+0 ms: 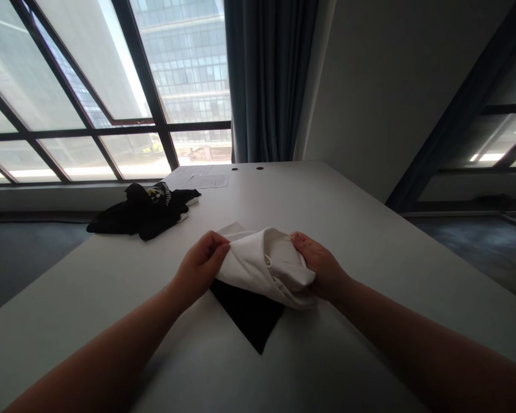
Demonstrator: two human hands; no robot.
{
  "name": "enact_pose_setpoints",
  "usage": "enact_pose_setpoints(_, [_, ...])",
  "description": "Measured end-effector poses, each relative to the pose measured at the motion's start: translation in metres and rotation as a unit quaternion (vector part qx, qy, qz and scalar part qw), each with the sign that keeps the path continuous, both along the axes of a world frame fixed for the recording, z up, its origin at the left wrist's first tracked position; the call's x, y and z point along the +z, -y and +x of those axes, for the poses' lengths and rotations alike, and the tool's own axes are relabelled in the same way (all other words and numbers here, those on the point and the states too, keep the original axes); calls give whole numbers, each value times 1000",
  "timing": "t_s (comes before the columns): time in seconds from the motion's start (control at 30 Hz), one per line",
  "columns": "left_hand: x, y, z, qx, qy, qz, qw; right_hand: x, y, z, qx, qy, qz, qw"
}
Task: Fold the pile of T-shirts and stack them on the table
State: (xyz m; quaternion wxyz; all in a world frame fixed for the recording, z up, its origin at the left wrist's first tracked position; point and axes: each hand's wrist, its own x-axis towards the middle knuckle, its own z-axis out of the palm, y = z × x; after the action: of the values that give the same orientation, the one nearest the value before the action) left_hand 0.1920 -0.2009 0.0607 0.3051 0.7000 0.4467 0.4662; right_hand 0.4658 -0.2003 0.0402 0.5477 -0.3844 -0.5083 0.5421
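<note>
- The white cloth [245,264] is held between both hands, over the near middle of the table [352,223].
- The left hand [206,261] has its thumb and fingers closed, pinching the cloth's left edge.
- The right hand [320,264] grips the opposite side, thumb on top and fingers curled around behind (how tightly, I cannot tell).
- Between the hands the cloth is bunched, with a rolled edge around a hollow that opens toward the right hand; a small pale loop [267,261] shows there.
- A black cloth [251,315] sticks out beneath, one pointed corner toward the person (joined to the white one or separate, I cannot tell).
- As for progress, I judge the handling to be partway: both sides are gripped and the hollow is open, but the white cloth is neither flat nor neatly folded, and neither hand has let go.
- Farther off, at the table's left edge, lies a rumpled black heap [133,218] with pale print, apart from both hands.
- Papers [210,182] lie beyond it, near the far end.
</note>
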Motion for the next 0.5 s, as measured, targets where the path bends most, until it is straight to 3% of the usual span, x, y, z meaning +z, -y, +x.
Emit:
enact_pose_setpoints(0.1, [2,3,-7,39,-87,77,992,6,0,2,17,-79,-61,995])
enact_pose_setpoints(0.2, [2,-1,-15,21,-139,157,978,11,-1,9,31,-130,-54,990])
enact_pose_setpoints(0.3, [-6,-8,-19,-32,-197,195,960,17,10,9,184,-118,-6,976])
enact_pose_setpoints(0.4, [-23,-15,-19,-63,-277,196,939,19,35,-3,350,71,100,929])
enact_pose_setpoints(0.5, [-38,-23,-17,-94,-337,175,920,11,58,-18,367,292,234,852])
